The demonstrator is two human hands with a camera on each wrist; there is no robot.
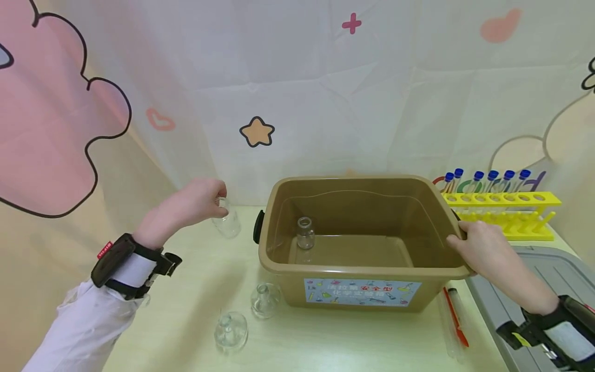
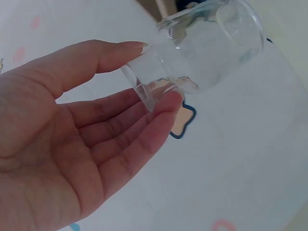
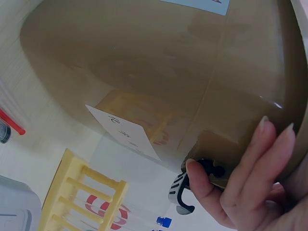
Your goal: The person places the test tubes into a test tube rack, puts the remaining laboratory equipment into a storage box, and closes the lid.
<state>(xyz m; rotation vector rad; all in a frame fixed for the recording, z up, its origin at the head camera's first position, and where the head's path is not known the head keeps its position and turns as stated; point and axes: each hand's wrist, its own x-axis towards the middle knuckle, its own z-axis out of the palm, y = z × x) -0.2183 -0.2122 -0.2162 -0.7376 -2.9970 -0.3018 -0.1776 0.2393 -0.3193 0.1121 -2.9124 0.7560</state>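
My left hand (image 1: 197, 201) pinches a clear glass bottle (image 2: 211, 48) by its neck, thumb on one side and fingers on the other. In the head view the bottle hangs tilted, left of a brown plastic bin (image 1: 348, 271). At the bin's right end my right hand (image 1: 488, 245) grips the rim, thumb over the inside. The right wrist view has its fingers (image 3: 255, 159) on the outer wall beside a black and grey latch (image 3: 182, 192). Inside the bin, toward the left, stands another small glass bottle (image 1: 305, 233).
Two narrow-necked clear glass vessels, one nearer the bin (image 1: 265, 300) and one nearer me (image 1: 231, 330), stand on the table. A yellow rack (image 1: 502, 199) holds several blue-capped tubes at the right. A grey lid (image 1: 548, 268) and a red dropper-like stick (image 1: 456, 318) lie nearby.
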